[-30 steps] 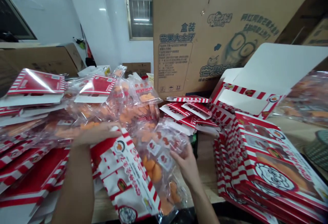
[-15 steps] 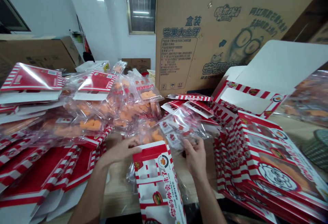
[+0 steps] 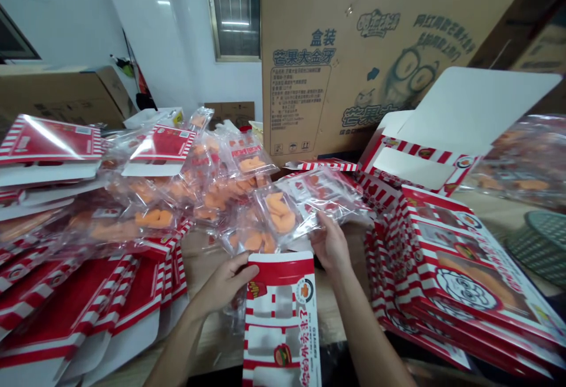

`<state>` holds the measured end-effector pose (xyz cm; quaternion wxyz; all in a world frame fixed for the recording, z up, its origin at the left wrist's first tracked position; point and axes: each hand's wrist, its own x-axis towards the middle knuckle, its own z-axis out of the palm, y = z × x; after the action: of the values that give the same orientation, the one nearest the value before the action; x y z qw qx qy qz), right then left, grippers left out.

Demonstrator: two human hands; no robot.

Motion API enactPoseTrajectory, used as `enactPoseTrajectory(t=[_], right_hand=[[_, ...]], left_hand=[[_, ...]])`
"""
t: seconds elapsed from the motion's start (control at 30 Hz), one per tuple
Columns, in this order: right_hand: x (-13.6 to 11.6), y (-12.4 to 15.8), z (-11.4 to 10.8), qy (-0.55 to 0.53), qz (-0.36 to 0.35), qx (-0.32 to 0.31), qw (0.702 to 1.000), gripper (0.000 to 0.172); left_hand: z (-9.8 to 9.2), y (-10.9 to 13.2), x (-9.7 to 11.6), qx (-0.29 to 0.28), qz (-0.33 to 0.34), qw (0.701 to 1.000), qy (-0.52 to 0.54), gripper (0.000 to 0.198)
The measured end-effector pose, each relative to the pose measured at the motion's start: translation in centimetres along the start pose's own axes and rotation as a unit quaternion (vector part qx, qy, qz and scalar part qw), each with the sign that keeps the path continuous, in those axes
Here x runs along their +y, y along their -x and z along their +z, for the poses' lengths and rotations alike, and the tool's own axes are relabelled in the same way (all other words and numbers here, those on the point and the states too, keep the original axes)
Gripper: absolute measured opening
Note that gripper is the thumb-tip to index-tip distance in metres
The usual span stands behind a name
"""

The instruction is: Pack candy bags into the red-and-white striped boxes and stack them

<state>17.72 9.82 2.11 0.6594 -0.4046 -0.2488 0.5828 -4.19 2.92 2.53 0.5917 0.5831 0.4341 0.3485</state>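
Note:
My left hand [image 3: 225, 284] grips the top left corner of a flat-looking red-and-white striped snack box [image 3: 283, 267], its thumb over the front. Cut-out windows and a burger picture show on the box front; its lower end runs out of view. My right hand [image 3: 331, 246] pinches the near edge of a clear plastic packet [image 3: 282, 216] just beyond the box top. Orange pieces lie in the packet's left part, and printed sachets seem to show in its right part. Whether the box is open at the top is hard to see.
Clear packets of orange pieces [image 3: 216, 198] are heaped behind my hands. Unfilled-looking striped boxes [image 3: 110, 310] lie at left. Filled boxes [image 3: 469, 281] are stacked at right, near a green basket [image 3: 542, 251]. An open white-flapped box [image 3: 415, 169] and a large carton [image 3: 309, 92] stand behind.
My right hand has raised the packet and spread it flatter, showing its orange pieces. The snack box in my left hand has turned more upright and shifted slightly right. The view has shifted a little.

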Motion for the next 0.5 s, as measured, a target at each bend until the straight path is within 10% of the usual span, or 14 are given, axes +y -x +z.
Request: enactPoseTrajectory(t=[0.3, 0.5], right_hand=[[-1.6, 1.0, -1.6, 0.055, 0.085, -0.089, 0.991, 0.016], [-2.4, 1.2, -1.2, 0.087, 0.107, -0.160, 0.977, 0.028]], left_hand=[[1.0, 0.6, -0.5, 0.157, -0.005, 0.975, 0.156, 0.047], [0.6, 0.9, 0.0, 0.142, 0.028, 0.990, -0.001, 0.022]])
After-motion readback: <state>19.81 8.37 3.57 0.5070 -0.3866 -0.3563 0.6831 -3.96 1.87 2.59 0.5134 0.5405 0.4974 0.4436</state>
